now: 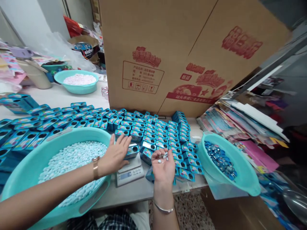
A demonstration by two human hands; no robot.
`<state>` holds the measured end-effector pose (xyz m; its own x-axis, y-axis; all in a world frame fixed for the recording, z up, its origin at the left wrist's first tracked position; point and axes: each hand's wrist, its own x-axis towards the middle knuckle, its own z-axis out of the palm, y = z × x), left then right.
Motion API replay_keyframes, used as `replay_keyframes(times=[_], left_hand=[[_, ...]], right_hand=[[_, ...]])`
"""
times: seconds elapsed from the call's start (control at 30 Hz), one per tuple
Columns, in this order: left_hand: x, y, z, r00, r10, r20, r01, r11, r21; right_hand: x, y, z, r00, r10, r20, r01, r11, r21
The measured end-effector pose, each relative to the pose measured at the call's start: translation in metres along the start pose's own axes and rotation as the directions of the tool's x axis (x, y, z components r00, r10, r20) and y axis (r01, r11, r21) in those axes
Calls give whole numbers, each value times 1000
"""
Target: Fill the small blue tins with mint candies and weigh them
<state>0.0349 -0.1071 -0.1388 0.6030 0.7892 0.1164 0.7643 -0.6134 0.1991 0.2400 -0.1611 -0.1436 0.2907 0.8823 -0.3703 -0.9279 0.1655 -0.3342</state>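
Observation:
My left hand [116,153], with its fingers stretched out, is beside a small blue tin [131,151]; I cannot tell whether they touch. The tin has a round dark hole in its top and sits on a white digital scale [130,175]. My right hand [163,171] is turned palm up, fingers curled around several small pale candies [160,161]. Under my left forearm stands a large turquoise basin [96,204] of pale blue candies [79,159]. Rows of similar blue tins [150,134] fill the table behind both hands.
A tall cardboard box [153,28] blocks the back. To the right, a turquoise basin [247,179] of shiny blue pieces [219,159] overhangs the table's edge. Stacked printed sheets [240,121] lie behind it. Another turquoise bowl [79,90], holding pale pink pieces, stands back left.

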Motion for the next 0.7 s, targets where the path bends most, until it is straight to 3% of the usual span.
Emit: replay_keyframes(times=[0.1, 0.17, 0.27, 0.37, 0.5, 0.7], left_hand=[[-30, -15, -21, 993, -70, -97, 71, 998, 2], [-54, -32, -29, 977, -164, -139, 162, 986, -30], [-87, -57, -30, 933, -319, -165, 300, 945, -129], [-103, -73, -23, 907, -389, -160, 354, 912, -207], [-94, -77, -19, 934, -326, -147, 295, 934, -200], [-52, -62, -18, 993, -103, -62, 90, 978, -188]], right_hand=[[7, 11, 10, 996, 21, -81, -21, 1000, -1], [14, 17, 17, 997, 28, -70, -29, 999, -14], [24, 24, 24, 998, 54, -22, -55, 998, -36], [33, 31, 28, 999, 47, 17, -46, 996, -77], [41, 44, 33, 999, 8, 43, -2, 990, -139], [45, 52, 38, 997, -45, 60, 58, 971, -234]])
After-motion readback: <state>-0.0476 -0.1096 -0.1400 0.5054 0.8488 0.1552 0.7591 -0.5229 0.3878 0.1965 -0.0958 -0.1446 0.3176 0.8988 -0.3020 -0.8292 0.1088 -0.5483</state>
